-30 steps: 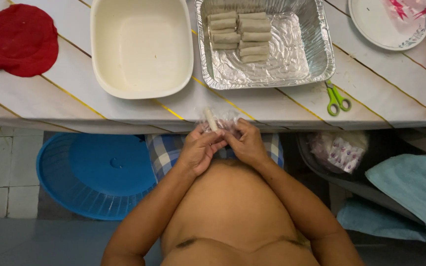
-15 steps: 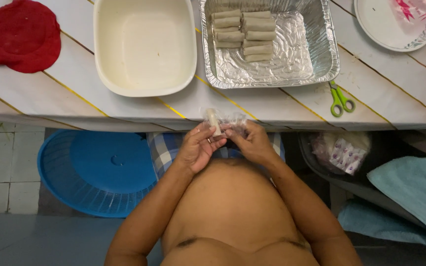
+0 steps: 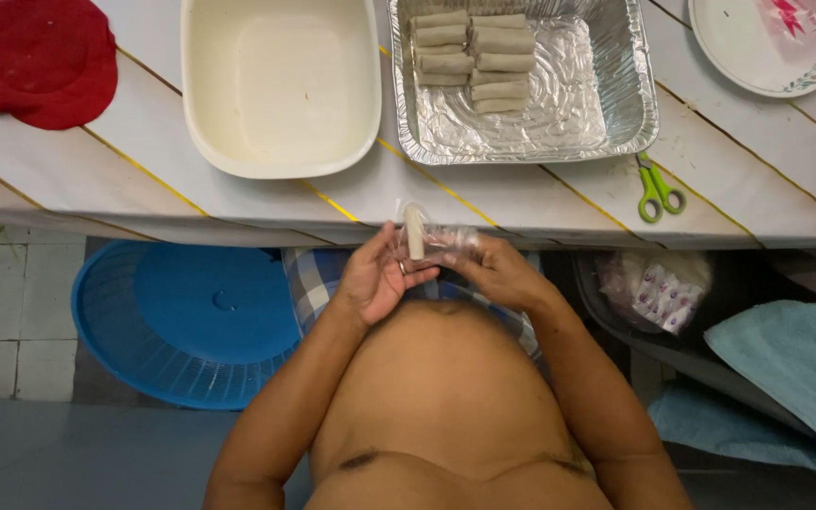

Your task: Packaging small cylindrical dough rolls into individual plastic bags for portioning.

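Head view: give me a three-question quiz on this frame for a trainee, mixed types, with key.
1. True or false: the green scissors lie inside the foil tray.
2. Multiple choice: what do the left hand and right hand hold between them? A) a red cloth B) a pale stick in clear plastic wrap C) a plate
3. Fill in: the rolls lie in two columns at one end of the ____.

Key
1. False: they lie on the table, beside the tray.
2. B
3. foil tray
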